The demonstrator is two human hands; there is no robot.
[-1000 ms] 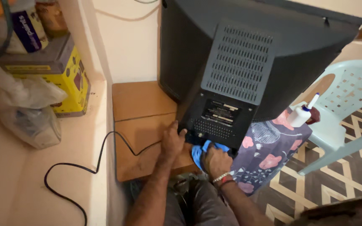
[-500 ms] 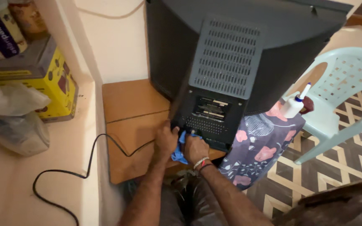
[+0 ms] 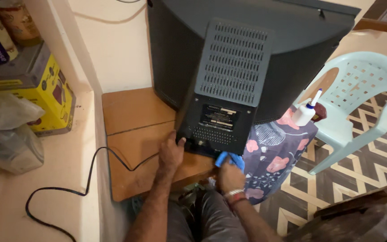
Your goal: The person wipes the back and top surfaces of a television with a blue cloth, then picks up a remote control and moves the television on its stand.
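the left hand (image 3: 171, 153) rests flat, its grip released, against the lower left corner of the bulky dark grey plastic television back (image 3: 234, 76) on the brown wooden desk (image 3: 133, 116). the right hand (image 3: 230, 175), grip clenched, grasps a bright blue cloth (image 3: 229, 158) pressed under the television's bottom edge.

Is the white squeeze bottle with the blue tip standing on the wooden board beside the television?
No, the white squeeze bottle stands on the floral cloth to the right of the television, not on the wooden board.

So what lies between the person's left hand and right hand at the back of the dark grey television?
In the head view, only the television's lower rear edge and bare brown wooden board; left hand, right hand gripping a blue cloth.
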